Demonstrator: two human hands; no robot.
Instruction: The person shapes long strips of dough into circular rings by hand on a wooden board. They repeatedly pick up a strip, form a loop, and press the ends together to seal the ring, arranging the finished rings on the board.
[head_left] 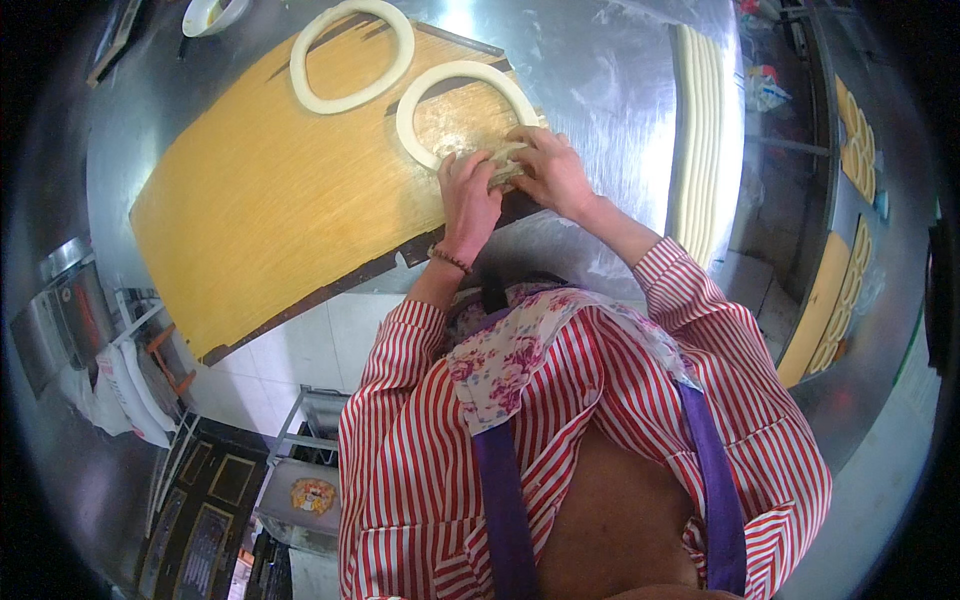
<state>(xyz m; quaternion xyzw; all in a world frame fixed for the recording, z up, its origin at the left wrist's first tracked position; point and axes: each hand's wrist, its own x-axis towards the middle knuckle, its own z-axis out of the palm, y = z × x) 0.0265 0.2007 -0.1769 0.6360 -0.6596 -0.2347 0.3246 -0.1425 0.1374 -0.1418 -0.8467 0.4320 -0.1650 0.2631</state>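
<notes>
Person's left hand (470,203) has its fingers bent down onto the near side of a dough ring (406,118), right hand (553,174) is curled in from the other side, honestly can't tell if either one's actually pinching. That ring's lying at the right end of a big yellow board (290,190). Second ring (299,65) sits just past it to the left, and long pale dough strips (703,140) run down the right edge of the metal table (620,110)
</notes>
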